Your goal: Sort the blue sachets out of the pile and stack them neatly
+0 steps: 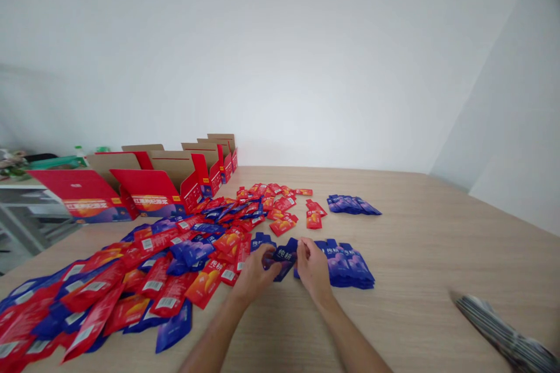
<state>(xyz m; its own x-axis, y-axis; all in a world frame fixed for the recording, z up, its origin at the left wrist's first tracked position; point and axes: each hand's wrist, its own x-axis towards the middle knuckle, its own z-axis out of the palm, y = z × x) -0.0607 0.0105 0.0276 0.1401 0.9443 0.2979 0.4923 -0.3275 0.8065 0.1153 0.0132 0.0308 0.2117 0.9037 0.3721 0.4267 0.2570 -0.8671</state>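
Between my two hands, just above the table, is a dark blue pouch [284, 254] with white lettering. My left hand [256, 271] pinches its left side. The fingers of my right hand [312, 265] are closed at its upper right corner. Another blue pouch [261, 239] lies behind my left hand, partly hidden. Directly right of my right hand, a row of overlapping blue pouches [350, 265] lies face up, its left end covered by the hand. A large mixed heap of red and blue pouches [175, 268] spreads to the left, close beside my left hand.
Open red cartons [153, 192] with brown inner flaps line the table's left back. A second row of blue pouches [353, 205] lies farther back, near a few loose red pouches [314, 218]. A striped, blurred bundle [503, 326] rests at the right front of the wooden table [420, 245].
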